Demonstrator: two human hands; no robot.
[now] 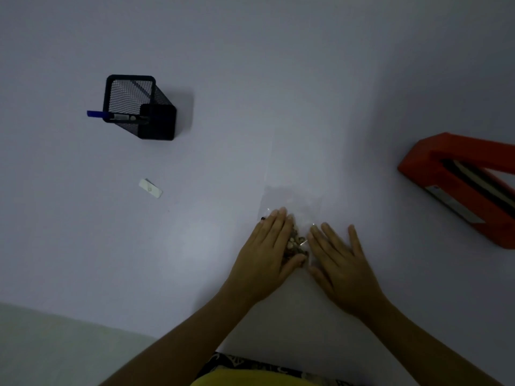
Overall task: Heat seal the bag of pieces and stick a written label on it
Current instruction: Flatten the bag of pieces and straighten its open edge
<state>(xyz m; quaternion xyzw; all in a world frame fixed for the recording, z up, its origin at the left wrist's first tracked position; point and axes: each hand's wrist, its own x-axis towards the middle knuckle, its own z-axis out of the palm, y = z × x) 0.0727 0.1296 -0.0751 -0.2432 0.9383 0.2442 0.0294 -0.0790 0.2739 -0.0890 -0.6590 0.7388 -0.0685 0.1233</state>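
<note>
Both hands lie flat and open, left hand [266,246] and right hand [338,256] flanking the brown pieces in the clear plastic bag [292,201], whose open end points away, red heat sealer [462,185] nearer the right hand.

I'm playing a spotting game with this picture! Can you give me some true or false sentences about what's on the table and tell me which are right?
1. Both hands, left hand and right hand, lie flat on the clear bag of pieces. True.
2. The mesh pen holder is red. False: it is black.
3. A blue-capped pen sticks out of the holder. True.
4. The orange-red heat sealer sits on the left side. False: it is at the right edge.
5. The small white label is on the bag. False: it lies apart, on the table.
</note>
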